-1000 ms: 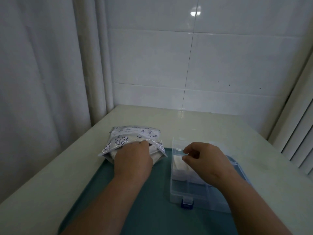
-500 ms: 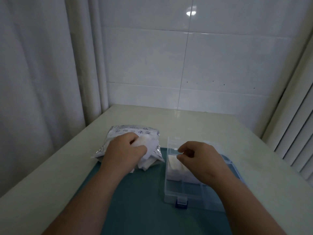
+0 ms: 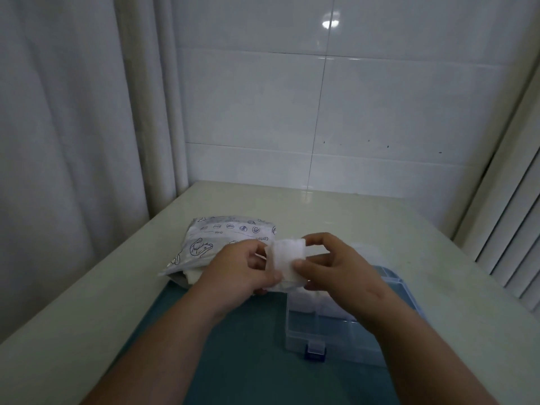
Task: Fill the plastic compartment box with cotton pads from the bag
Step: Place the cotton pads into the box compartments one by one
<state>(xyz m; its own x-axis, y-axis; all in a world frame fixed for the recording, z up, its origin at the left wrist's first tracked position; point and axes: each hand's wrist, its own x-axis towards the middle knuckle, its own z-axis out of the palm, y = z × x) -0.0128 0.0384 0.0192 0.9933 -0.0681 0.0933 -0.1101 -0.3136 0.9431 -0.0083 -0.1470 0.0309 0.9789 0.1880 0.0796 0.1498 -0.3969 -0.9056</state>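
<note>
A small stack of white cotton pads (image 3: 286, 263) is held above the mat between both hands. My left hand (image 3: 236, 273) grips the stack's left and lower side, thumb on its front. My right hand (image 3: 333, 268) pinches the top pad, index finger at its upper right corner and thumb on its lower right. The silver printed bag (image 3: 222, 244) lies behind my left hand with pads showing at its open mouth. The clear plastic compartment box (image 3: 330, 334) with a blue latch sits under my right wrist; white pads lie in its far compartments.
A teal mat (image 3: 233, 361) covers the near part of the pale table (image 3: 321, 206), under the box and the bag's mouth. A curtain hangs at the left, a tiled wall stands behind, and slatted blinds run along the right.
My left hand pulled pads out of the bag and carried them right. My right hand left the box and rose to meet them, pinching the top pad.
</note>
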